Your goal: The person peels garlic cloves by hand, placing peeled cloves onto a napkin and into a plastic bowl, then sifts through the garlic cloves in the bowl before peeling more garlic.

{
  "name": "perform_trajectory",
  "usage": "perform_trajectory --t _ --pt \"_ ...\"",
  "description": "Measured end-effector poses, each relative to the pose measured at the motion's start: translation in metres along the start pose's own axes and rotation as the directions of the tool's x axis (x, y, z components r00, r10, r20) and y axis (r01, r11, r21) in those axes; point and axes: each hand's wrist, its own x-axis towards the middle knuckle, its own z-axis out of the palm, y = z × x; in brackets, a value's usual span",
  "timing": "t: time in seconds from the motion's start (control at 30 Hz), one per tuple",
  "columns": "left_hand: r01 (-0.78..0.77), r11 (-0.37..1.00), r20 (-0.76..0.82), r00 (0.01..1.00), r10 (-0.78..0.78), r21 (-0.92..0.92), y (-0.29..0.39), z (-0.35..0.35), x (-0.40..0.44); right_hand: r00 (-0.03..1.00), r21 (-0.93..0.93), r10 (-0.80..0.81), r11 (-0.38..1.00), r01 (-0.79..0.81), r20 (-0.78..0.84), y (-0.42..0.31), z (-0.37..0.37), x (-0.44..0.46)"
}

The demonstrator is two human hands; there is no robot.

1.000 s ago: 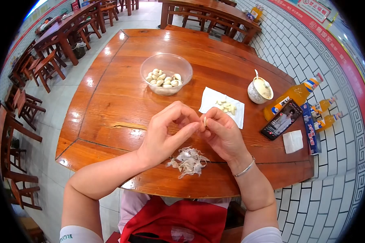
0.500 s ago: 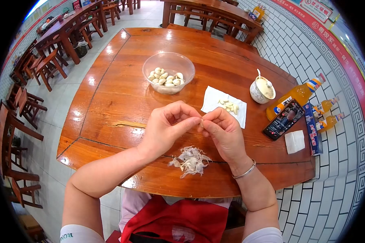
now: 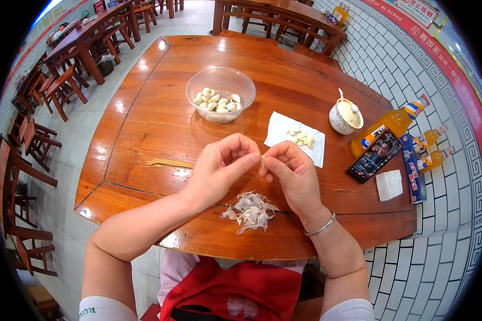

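Between the fingertips of my two hands is a small garlic clove (image 3: 262, 161), partly covered by the fingers. My left hand (image 3: 225, 165) pinches it from one side, and my right hand (image 3: 292, 170), with a bracelet on its wrist, pinches it from the other. Below the hands lies a loose heap of papery garlic skins (image 3: 251, 211) on the table. Just beyond my right hand, several peeled cloves (image 3: 302, 138) rest on a white napkin (image 3: 277, 130). A clear plastic bowl (image 3: 198, 85) farther off holds several unpeeled garlic cloves (image 3: 218, 100).
On the right stand a lidded patterned jar (image 3: 344, 124) with a spoon, a phone (image 3: 375, 155) leaning on a large orange drink bottle (image 3: 399, 119), a tissue pack (image 3: 389, 185) and a blue box (image 3: 412, 171). A tiled wall (image 3: 428, 80) borders the wooden table (image 3: 139, 155).
My fingertips have parted slightly and shifted a little, so more of the clove shows between them. Both hands stay over the same spot above the skins.
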Motion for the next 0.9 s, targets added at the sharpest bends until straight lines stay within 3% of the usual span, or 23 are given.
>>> perform_trajectory --t 0.4,0.67,0.9 --pt "0.090 0.988 0.094 0.992 -0.079 -0.127 -0.003 -0.001 0.001 1.000 0.065 0.021 0.998 -0.023 0.020 0.002 -0.002 0.000" --pt "0.109 0.967 0.112 0.990 -0.085 -0.231 -0.004 -0.001 0.001 0.983 0.475 0.059 0.869 -0.136 0.172 0.008 -0.013 0.005" --pt "0.105 0.951 0.110 0.991 -0.076 -0.290 -0.005 -0.001 0.002 0.973 0.497 0.081 0.849 -0.180 0.215 0.005 -0.010 0.005"
